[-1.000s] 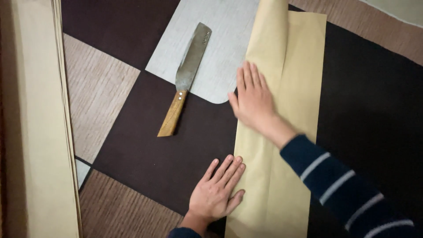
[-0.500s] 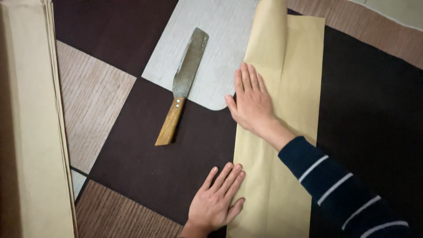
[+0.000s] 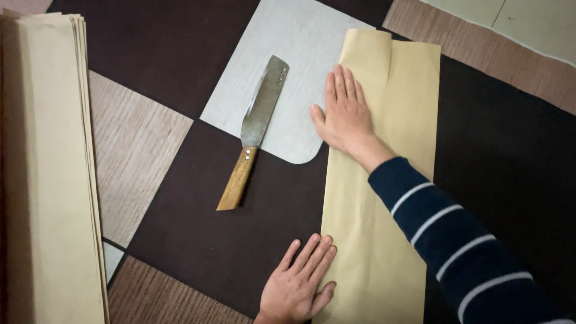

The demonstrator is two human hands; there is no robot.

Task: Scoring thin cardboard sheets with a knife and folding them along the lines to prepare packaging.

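A long folded sheet of tan paper (image 3: 390, 198) lies on a patterned carpet, running from near me to the far side. My right hand (image 3: 343, 111) presses flat on its left folded edge, fingers together and stretched. Near the bottom of the view, my left hand (image 3: 300, 282) lies flat with its fingers spread on the paper's lower left edge and the dark carpet. A broad knife (image 3: 255, 129) with a wooden handle rests just left of the paper, blade pointing away from me. Neither hand touches it.
A thick stack of the same tan paper (image 3: 51, 174) lies along the left edge of the view. The carpet (image 3: 198, 228) has dark brown, beige and light grey patches. Pale floor (image 3: 528, 24) shows at the top right.
The view has shifted, so everything sits lower and more to the right. My right hand has slid a little further up the fold. My left hand stays pressed in place.
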